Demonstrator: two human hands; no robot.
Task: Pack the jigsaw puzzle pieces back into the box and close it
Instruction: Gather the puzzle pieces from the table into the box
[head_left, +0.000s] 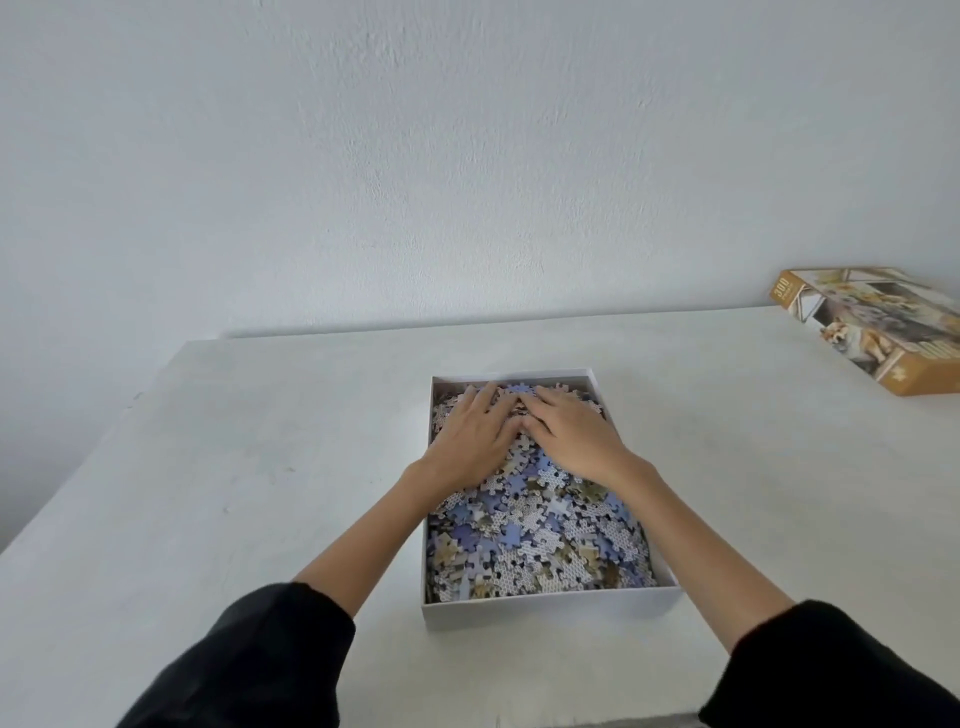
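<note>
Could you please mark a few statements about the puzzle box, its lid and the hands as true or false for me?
1. The left hand and right hand lie flat on the jigsaw puzzle pieces at the far end of the box. True.
2. The lid, printed with "300" on its side, lies on the table at the far right. True.
3. The lid already covers the box. False: the box is open and the lid lies well apart from it.
4. Many loose pieces are scattered on the table beside the box. False: all the visible pieces are inside the box.
</note>
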